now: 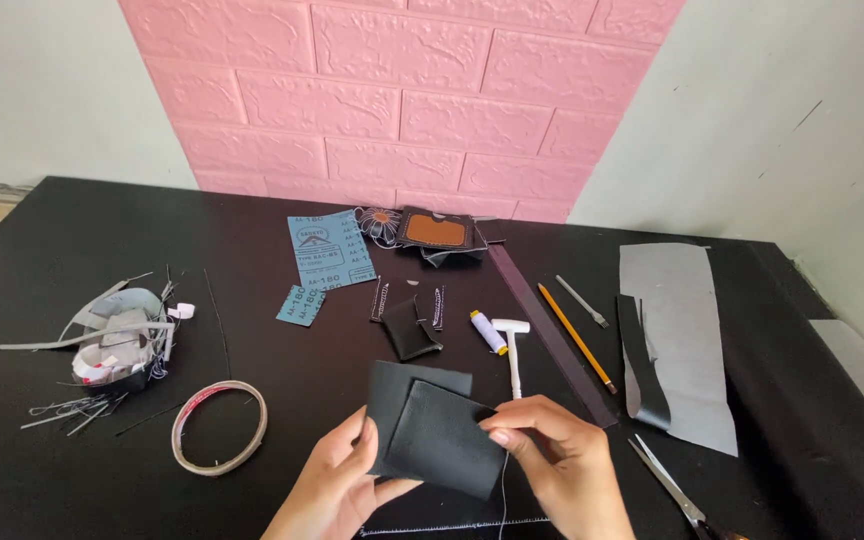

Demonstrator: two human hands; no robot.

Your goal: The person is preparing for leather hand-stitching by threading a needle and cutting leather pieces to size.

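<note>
low at six o'clock, both hands in on the black leather pieces [437,425]. left hand [337,480] cupped at the stack's seven o'clock corner, thumb on top, fingers tucked beneath. right hand [562,455] pinched shut on the three o'clock edge, thumb and forefinger [500,437] pressed together over it. white thread [503,490] hanging straight down from that pinch. small white hammer [513,350] at twelve o'clock, scissors [674,490] off at four.
</note>
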